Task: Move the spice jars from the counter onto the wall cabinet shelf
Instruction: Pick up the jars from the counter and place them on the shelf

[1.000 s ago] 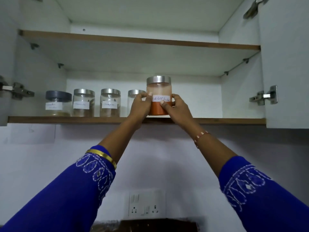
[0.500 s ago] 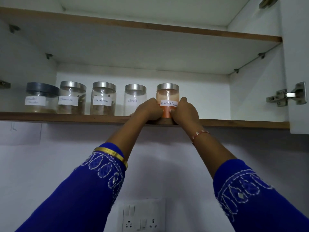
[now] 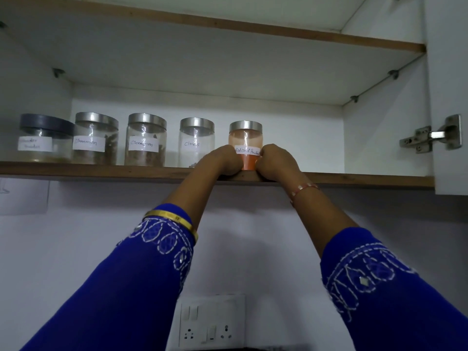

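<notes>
Red chili powder jar (image 3: 245, 148) is clasped between left hand (image 3: 222, 160) and right hand (image 3: 276, 160), upright on shelf (image 3: 101, 169). Release is best made evenly, clear of cloves jar (image 3: 196, 141) at 9 o'clock.

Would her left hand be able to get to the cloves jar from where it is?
Probably yes. The left hand is on the chili jar, and the cloves jar stands right beside it at the shelf front, with nothing between them.

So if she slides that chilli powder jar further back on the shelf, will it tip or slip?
Probably not tip: the chilli powder jar is squat and stands upright on the flat shelf. Its smooth clear wall may be slippery. Roughly half full, so likely light.
</notes>
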`<control>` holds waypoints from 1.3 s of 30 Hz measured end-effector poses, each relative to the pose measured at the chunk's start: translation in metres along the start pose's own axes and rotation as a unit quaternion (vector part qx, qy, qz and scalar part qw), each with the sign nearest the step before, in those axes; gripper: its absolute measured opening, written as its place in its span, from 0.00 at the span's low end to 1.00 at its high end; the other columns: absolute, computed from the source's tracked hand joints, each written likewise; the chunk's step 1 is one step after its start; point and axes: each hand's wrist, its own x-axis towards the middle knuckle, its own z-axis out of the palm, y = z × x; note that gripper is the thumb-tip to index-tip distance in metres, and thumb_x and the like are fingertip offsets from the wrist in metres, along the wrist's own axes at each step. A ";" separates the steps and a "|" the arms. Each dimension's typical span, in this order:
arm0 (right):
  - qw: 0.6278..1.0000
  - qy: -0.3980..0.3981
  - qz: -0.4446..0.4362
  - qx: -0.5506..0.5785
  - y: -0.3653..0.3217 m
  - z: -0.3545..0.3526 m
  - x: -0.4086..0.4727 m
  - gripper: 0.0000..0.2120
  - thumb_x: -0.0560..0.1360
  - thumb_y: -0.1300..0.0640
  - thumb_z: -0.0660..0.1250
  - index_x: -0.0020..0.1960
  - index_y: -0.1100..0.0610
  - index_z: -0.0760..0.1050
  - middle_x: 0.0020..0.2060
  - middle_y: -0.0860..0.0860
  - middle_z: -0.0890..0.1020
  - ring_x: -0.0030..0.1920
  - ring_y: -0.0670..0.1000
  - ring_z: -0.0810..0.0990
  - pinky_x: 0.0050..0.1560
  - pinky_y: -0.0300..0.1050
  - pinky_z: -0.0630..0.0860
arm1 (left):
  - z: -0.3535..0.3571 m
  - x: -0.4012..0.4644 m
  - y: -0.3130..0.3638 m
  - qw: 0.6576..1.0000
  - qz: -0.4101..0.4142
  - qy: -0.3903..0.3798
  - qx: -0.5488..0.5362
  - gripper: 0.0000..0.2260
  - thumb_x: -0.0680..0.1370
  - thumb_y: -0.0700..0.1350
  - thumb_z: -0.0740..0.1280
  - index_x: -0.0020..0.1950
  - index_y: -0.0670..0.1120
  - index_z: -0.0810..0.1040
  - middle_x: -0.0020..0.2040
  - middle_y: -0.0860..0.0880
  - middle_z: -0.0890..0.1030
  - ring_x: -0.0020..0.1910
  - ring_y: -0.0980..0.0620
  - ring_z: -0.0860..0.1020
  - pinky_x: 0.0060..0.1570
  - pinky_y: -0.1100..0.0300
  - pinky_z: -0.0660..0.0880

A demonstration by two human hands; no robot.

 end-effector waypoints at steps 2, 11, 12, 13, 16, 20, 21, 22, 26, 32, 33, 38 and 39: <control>0.999 0.042 0.000 -0.022 -0.001 0.004 -0.012 0.13 0.76 0.61 0.57 0.58 0.64 0.73 0.56 0.60 0.79 0.56 0.60 0.77 0.48 0.45 0.69 | 0.004 -0.003 -0.001 0.999 -0.011 0.040 -0.002 0.09 0.77 0.41 0.57 0.51 0.41 0.74 0.58 0.41 0.78 0.52 0.43 0.75 0.54 0.52 0.72; 0.975 0.145 -0.153 -0.074 0.025 0.010 -0.072 0.15 0.79 0.59 0.54 0.58 0.67 0.74 0.53 0.65 0.79 0.55 0.63 0.76 0.56 0.51 0.69 | 0.032 -0.065 -0.003 0.967 0.078 0.243 -0.025 0.16 0.78 0.40 0.56 0.63 0.45 0.75 0.57 0.42 0.80 0.59 0.44 0.76 0.67 0.51 0.61; 0.980 0.124 -0.139 -0.067 0.032 0.009 -0.082 0.17 0.80 0.58 0.54 0.64 0.65 0.71 0.61 0.64 0.76 0.62 0.62 0.73 0.63 0.51 0.67 | 0.038 -0.075 -0.004 0.964 0.091 0.241 -0.070 0.16 0.78 0.39 0.56 0.63 0.45 0.75 0.60 0.42 0.79 0.64 0.44 0.73 0.72 0.49 0.56; 0.986 0.102 -0.120 -0.052 0.038 0.009 -0.094 0.19 0.81 0.57 0.54 0.69 0.63 0.67 0.67 0.62 0.71 0.68 0.59 0.68 0.68 0.50 0.64 | 0.044 -0.087 -0.005 0.957 0.104 0.238 -0.131 0.16 0.78 0.38 0.56 0.63 0.44 0.75 0.62 0.42 0.77 0.68 0.44 0.69 0.73 0.47 0.54; 0.992 0.092 -0.080 -0.013 0.059 0.008 -0.141 0.20 0.81 0.56 0.53 0.71 0.61 0.64 0.72 0.58 0.65 0.73 0.55 0.63 0.73 0.48 0.58 | 0.069 -0.134 -0.003 0.915 0.105 0.208 -0.329 0.15 0.80 0.36 0.54 0.63 0.41 0.74 0.68 0.42 0.73 0.71 0.44 0.66 0.73 0.46 0.59; 0.997 0.059 -0.001 0.045 0.088 0.017 -0.218 0.20 0.81 0.54 0.54 0.71 0.58 0.65 0.73 0.54 0.65 0.74 0.53 0.61 0.73 0.43 0.57 | 0.112 -0.205 0.003 0.910 0.057 0.162 -0.378 0.16 0.80 0.35 0.53 0.64 0.43 0.74 0.70 0.45 0.71 0.74 0.48 0.62 0.72 0.60 0.56; 0.996 0.056 0.017 0.061 0.096 0.020 -0.239 0.20 0.81 0.54 0.55 0.71 0.57 0.66 0.73 0.54 0.66 0.74 0.52 0.62 0.73 0.43 0.58 | 0.123 -0.223 0.003 0.910 0.050 0.145 -0.385 0.16 0.80 0.35 0.53 0.64 0.44 0.74 0.70 0.46 0.71 0.74 0.49 0.62 0.70 0.63 0.56; 0.995 0.056 0.032 0.076 0.104 0.024 -0.261 0.20 0.80 0.53 0.56 0.70 0.57 0.67 0.72 0.54 0.67 0.73 0.53 0.64 0.72 0.44 0.59 | 0.136 -0.239 0.003 0.909 0.043 0.125 -0.394 0.16 0.80 0.35 0.53 0.64 0.44 0.74 0.70 0.46 0.71 0.74 0.49 0.62 0.69 0.65 0.56; 0.987 0.019 0.114 0.114 0.136 0.047 -0.346 0.19 0.79 0.55 0.59 0.68 0.58 0.69 0.69 0.55 0.71 0.71 0.54 0.68 0.71 0.45 0.63 | 0.185 -0.296 -0.003 0.912 0.011 0.043 -0.408 0.16 0.80 0.34 0.54 0.63 0.43 0.74 0.68 0.46 0.73 0.71 0.50 0.67 0.69 0.65 0.59; 0.950 -0.065 0.263 0.158 0.170 0.081 -0.451 0.17 0.78 0.58 0.62 0.65 0.63 0.72 0.63 0.58 0.76 0.65 0.55 0.73 0.63 0.36 0.63 | 0.252 -0.364 -0.011 0.899 -0.070 -0.042 -0.429 0.16 0.78 0.33 0.56 0.62 0.40 0.75 0.63 0.44 0.76 0.60 0.53 0.73 0.60 0.69 0.67; 0.945 -0.081 0.278 0.153 0.174 0.087 -0.465 0.18 0.77 0.58 0.63 0.65 0.63 0.72 0.63 0.58 0.76 0.64 0.56 0.73 0.64 0.37 0.64 | 0.264 -0.376 -0.011 0.895 -0.091 -0.057 -0.432 0.15 0.79 0.33 0.56 0.62 0.40 0.75 0.63 0.44 0.77 0.59 0.53 0.73 0.60 0.65 0.68; 0.923 -0.197 0.303 0.134 0.194 0.114 -0.522 0.22 0.74 0.57 0.67 0.66 0.60 0.69 0.65 0.58 0.72 0.67 0.56 0.70 0.67 0.45 0.66 | 0.311 -0.433 -0.004 0.862 -0.198 -0.134 -0.447 0.14 0.79 0.33 0.56 0.61 0.39 0.75 0.62 0.43 0.77 0.60 0.50 0.74 0.61 0.61 0.69; 0.921 -0.218 0.297 0.129 0.196 0.116 -0.529 0.23 0.73 0.57 0.68 0.66 0.60 0.69 0.66 0.57 0.70 0.67 0.55 0.69 0.67 0.44 0.65 | 0.317 -0.442 -0.004 0.861 -0.214 -0.154 -0.435 0.14 0.79 0.33 0.56 0.62 0.40 0.75 0.63 0.43 0.76 0.60 0.51 0.73 0.61 0.62 0.68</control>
